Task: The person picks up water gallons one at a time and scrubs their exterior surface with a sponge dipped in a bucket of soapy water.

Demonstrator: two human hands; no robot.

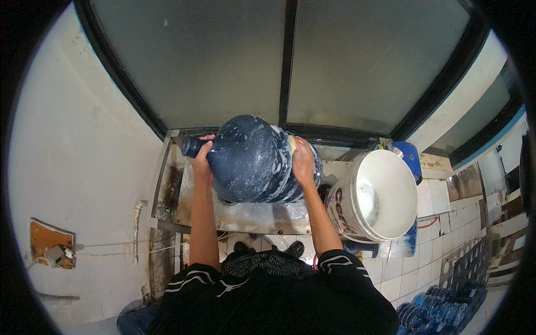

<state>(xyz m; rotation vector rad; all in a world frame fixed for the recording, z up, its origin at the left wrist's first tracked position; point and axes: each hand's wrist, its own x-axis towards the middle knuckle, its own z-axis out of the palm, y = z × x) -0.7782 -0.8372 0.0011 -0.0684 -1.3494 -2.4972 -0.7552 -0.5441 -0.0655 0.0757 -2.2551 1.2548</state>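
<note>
A large blue plastic water-cooler bottle (251, 159) lies on its side before me, its neck to the left. White suds coat its shoulder and ribbed body. My left hand (203, 155) is wrapped around the neck, just behind the mouth. On the ribbed part, my right hand (302, 161) presses a yellowish sponge (292, 143) against the upper side; most of the sponge is hidden by the fingers. Beneath the bottle is a wet metal-topped stand (259, 222), its surface stained.
To the right stands a white plastic bucket (387, 197), with a blue container (407, 161) behind it. Dark-framed glass panels (226, 63) rise beyond the stand. At left, a cable runs from a wall-mounted wooden board (46, 238). Several blue bottles (435, 307) lie at the lower right.
</note>
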